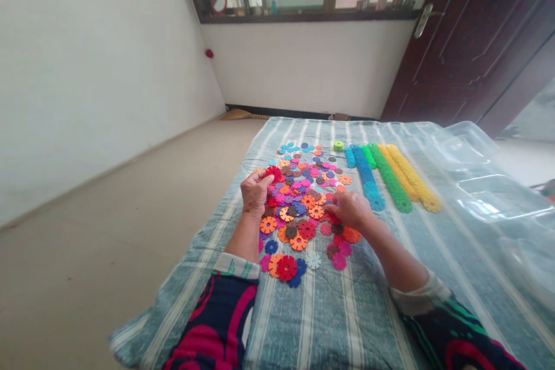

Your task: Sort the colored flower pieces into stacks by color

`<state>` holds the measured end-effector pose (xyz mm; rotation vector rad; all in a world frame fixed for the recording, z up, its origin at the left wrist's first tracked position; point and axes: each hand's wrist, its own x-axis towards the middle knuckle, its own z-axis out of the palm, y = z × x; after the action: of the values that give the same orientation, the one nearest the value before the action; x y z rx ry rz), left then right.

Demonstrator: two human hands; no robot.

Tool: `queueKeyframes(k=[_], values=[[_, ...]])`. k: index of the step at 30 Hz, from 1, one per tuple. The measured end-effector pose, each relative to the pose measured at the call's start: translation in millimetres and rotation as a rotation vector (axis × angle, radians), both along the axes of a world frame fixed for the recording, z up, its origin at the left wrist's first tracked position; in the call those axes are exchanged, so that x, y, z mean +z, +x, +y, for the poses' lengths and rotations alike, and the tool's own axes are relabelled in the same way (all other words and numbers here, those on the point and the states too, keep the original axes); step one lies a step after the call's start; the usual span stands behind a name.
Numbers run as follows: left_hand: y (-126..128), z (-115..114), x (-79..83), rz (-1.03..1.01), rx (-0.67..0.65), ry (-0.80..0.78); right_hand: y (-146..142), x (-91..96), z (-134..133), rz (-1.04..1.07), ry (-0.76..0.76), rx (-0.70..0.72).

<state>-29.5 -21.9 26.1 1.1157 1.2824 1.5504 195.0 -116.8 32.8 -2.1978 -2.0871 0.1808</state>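
Note:
My left hand (255, 189) is closed, pinching red notched discs (274, 174) between thumb and fingers at the left edge of a loose heap. The heap of flower-shaped plastic discs (307, 202) mixes pink, orange, red, brown and blue pieces. At its right side my right hand (352, 209) reaches down with bent, closed fingertips on a red disc (333, 218), partly hidden by the fingers. In front lie a red disc (287, 267) with orange and blue ones, and a pale disc (313, 260).
Right of the heap lie overlapping rows of blue (364, 170), green (390, 179) and yellow discs (416, 182). A small lime-green stack (338, 146) stands behind. Clear plastic boxes (503, 199) sit at the right on the striped cloth (321, 324). Beyond is a door (459, 40).

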Motion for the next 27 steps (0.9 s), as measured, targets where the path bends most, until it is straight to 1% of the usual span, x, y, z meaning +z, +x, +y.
queueKeyframes(k=[4, 10, 16, 22, 27], values=[[-2, 0, 0.3, -0.022, -0.002, 0.014, 2, 1.1, -4, 0.008, 0.005, -0.042], [-8, 3, 0.5, -0.070, 0.044, 0.009, 6, 4.5, -14, 0.046, -0.020, 0.071], [-13, 5, 2.1, -0.046, 0.101, -0.008, 8, 4.0, -17, 0.084, -0.028, 0.088], [-20, 8, -0.4, 0.006, 0.157, 0.002, 11, -1.3, -14, 0.145, -0.021, 0.068], [-24, 11, -2.3, 0.021, 0.158, -0.008, 14, -8.3, -11, 0.185, -0.007, 0.053]])
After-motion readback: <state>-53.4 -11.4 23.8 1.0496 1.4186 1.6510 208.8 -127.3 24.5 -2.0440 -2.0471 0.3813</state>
